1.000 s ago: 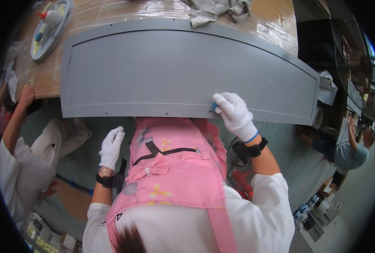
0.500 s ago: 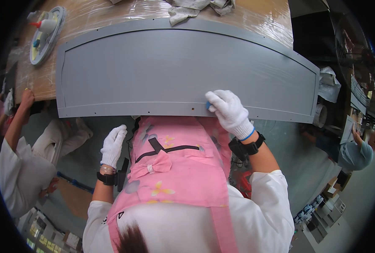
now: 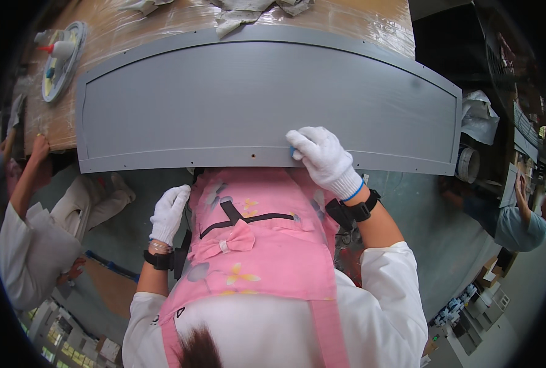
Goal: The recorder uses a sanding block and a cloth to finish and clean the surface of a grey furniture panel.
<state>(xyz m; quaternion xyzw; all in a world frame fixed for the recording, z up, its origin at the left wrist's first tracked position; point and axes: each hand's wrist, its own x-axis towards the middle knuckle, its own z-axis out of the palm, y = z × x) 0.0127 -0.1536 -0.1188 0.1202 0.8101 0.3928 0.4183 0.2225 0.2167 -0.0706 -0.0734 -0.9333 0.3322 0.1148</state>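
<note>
A long grey panel [image 3: 236, 98] with a raised border lies across the wrapped surface before me. My right hand [image 3: 327, 161], in a white knit glove, rests at the panel's near border. Its fingers are closed around a small blue piece [image 3: 294, 152], mostly hidden by the glove, so I cannot make out its kind. Just left of it, a dark hole shows in the border. My left hand [image 3: 170, 213], gloved too, hangs below the panel's near edge beside my pink apron [image 3: 242, 245]. Its fingers are stretched out side by side, and nothing shows in them.
Crumpled grey cloths [image 3: 242, 13] lie beyond the panel. A grey oval lid [image 3: 70, 67] at the far left carries a white bottle [image 3: 63, 49] with a red tip. One person [image 3: 37, 245] is at the left, another [image 3: 518, 227] at the right. A white bucket [image 3: 468, 163] stands by the panel's right end.
The view has shifted, so the panel and cloths appear farther left. Against the panel's hole, my right hand with the blue piece has slid slightly right along the near border. My left hand stays low.
</note>
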